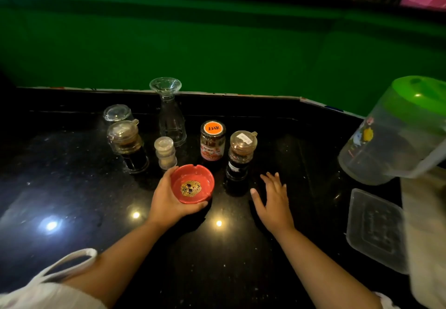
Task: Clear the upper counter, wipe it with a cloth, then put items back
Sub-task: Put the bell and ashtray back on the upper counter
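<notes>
My left hand [166, 202] grips a red ashtray [193, 184] with a gold emblem inside, low over the black counter [72, 200]. My right hand [272, 200] hovers open, fingers spread, just right of a dark sauce dispenser [240, 156]. Behind the ashtray stand a jam jar with an orange lid [212, 141], a small clear shaker [165, 153], another dark sauce dispenser [128, 145], an upturned glass [118, 113] and a tall clear glass vase [170, 113].
A clear plastic jug with a green lid [395, 135] stands at the right on a raised surface. A clear plastic container lid [375, 229] lies near the counter's right edge. A green surface [217, 43] stretches beyond the counter's far edge.
</notes>
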The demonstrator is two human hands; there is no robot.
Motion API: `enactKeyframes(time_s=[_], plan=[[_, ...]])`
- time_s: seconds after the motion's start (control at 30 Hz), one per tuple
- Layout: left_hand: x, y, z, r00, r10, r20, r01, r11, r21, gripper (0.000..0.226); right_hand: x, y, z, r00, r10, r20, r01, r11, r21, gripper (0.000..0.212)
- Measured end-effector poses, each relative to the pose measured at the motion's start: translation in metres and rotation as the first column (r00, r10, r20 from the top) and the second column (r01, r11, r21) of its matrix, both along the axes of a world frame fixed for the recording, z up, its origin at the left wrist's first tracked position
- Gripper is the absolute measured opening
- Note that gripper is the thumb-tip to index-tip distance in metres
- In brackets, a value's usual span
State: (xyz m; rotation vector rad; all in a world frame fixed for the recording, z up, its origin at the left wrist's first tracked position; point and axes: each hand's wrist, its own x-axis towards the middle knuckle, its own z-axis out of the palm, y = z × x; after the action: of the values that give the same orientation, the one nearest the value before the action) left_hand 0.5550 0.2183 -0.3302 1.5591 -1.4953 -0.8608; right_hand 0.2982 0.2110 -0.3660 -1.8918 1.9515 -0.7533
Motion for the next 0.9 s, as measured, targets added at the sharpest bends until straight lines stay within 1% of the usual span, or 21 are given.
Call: enactKeyframes(time_s=[0.1, 0.2, 0.27, 0.4, 0.5, 0.6, 0.63, 0.8, 0.83, 0.9], plan=[[0.001, 0.021, 0.019, 1.0, 0.006, -0.014, -0.006, 0.999, -0.041, 0.099, -0.002, 0.005, 0.005, 1.0, -0.021, 0.005, 0.021, 1.0, -0.014, 0.049], [-0.002, 0.034, 0.04, 1.0, -0.012, -0.021, 0.011, 0.997, -0.074, 0.092, -0.008, 0.009, 0.017, 1.0, -0.003, 0.014, 0.004, 0.999, -0.047, 0.045], [-0.006, 0.036, 0.056, 0.999, -0.039, -0.029, 0.036, 0.995, -0.095, 0.09, -0.012, 0.007, 0.032, 0.997, -0.008, 0.074, 0.016, 0.993, -0.115, 0.043], [-0.025, 0.029, 0.094, 0.995, -0.094, -0.022, 0.09, 0.986, -0.137, 0.104, -0.021, -0.005, 0.078, 0.969, 0.004, 0.245, 0.053, 0.973, -0.224, 0.041], [-0.051, 0.012, 0.125, 0.994, -0.111, -0.011, 0.107, 0.976, -0.192, 0.104, -0.035, -0.023, 0.121, 0.954, 0.039, 0.298, 0.047, 0.96, -0.277, 0.042], [-0.082, -0.014, 0.157, 0.993, -0.12, 0.007, 0.118, 0.96, -0.254, 0.093, -0.058, -0.048, 0.169, 0.959, 0.078, 0.274, 0.029, 0.93, -0.366, 0.043], [-0.093, -0.024, 0.168, 0.992, -0.123, 0.003, 0.119, 0.956, -0.27, 0.093, -0.067, -0.057, 0.185, 0.961, 0.085, 0.263, 0.029, 0.916, -0.401, 0.043], [-0.145, -0.074, 0.227, 0.994, -0.106, -0.002, 0.099, 0.934, -0.342, 0.104, -0.116, -0.11, 0.265, 0.982, 0.091, 0.163, 0.031, 0.782, -0.623, 0.042], [-0.155, -0.085, 0.238, 0.995, -0.098, 0.003, 0.093, 0.932, -0.351, 0.104, -0.127, -0.122, 0.281, 0.985, 0.08, 0.152, 0.034, 0.778, -0.628, 0.041], [-0.174, -0.107, 0.261, 0.996, -0.086, 0.009, 0.083, 0.928, -0.364, 0.101, -0.146, -0.149, 0.313, 0.991, 0.036, 0.128, 0.045, 0.816, -0.576, 0.039]])
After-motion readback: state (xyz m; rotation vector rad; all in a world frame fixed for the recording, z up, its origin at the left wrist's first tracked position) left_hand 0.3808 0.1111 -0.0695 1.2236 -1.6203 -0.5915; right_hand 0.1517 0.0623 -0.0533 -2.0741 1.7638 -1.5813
